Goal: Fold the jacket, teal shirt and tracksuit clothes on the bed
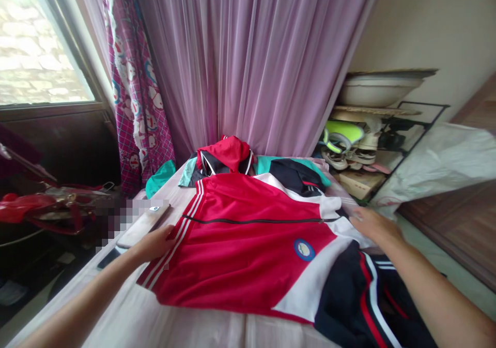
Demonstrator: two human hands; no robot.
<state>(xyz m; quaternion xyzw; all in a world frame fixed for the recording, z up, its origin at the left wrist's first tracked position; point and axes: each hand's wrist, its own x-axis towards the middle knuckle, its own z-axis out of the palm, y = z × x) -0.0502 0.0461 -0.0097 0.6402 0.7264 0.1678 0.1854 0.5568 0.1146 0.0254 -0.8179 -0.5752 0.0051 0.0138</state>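
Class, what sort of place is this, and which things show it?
Probably a room in a home, perhaps a bedroom: purple curtain, shelved shoes, and a red jacket laid out flat.

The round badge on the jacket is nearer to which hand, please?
Right: the right hand is by the white collar, right of the badge; the left hand is farther off, at the striped hem.

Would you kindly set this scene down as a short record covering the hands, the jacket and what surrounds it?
Track jacket: red, white and navy, spread front up on a pale sheet
Badge: round, blue-rimmed, on the chest
Left hand: at the striped hem
Right hand: by the white shoulder area, grip unclear
Behind: crumpled clothes, purple curtain
Right side: rack with shoes, basin
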